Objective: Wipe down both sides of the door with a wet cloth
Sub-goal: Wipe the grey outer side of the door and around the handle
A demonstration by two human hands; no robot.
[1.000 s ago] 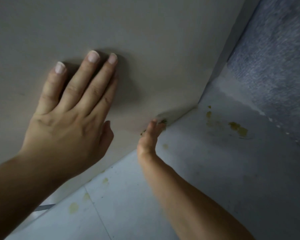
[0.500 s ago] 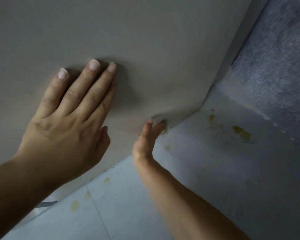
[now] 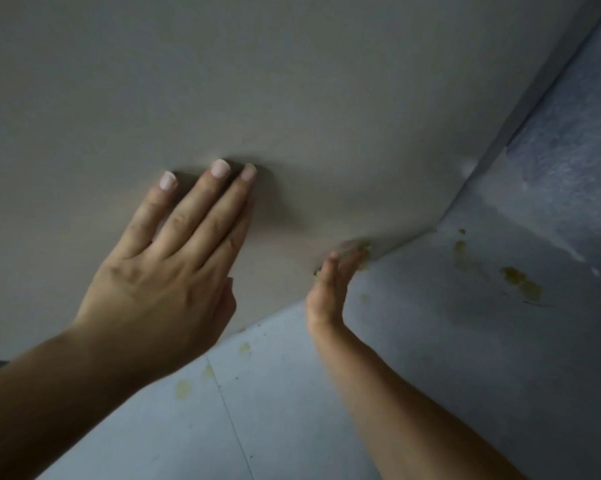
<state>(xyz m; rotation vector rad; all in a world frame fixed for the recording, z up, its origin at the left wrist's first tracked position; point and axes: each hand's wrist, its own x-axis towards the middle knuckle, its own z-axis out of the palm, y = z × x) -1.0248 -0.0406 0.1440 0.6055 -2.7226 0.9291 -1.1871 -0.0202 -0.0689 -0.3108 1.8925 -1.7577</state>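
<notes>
left hand [image 3: 153, 289] lower on door [image 3: 327, 98], seemingly

The door [image 3: 327, 98] is a plain, pale beige panel, smooth and matt, standing upright. Its lower edge runs slantwise just above the floor [image 3: 327, 393]. Against that edge, near the door's bottom corner, sits a small crumpled cloth [image 3: 356, 244], greyish with a yellow tinge, only partly in view.

Yellow stains [image 3: 521, 285] spot the grey tiled floor [image 3: 327, 427].
</notes>
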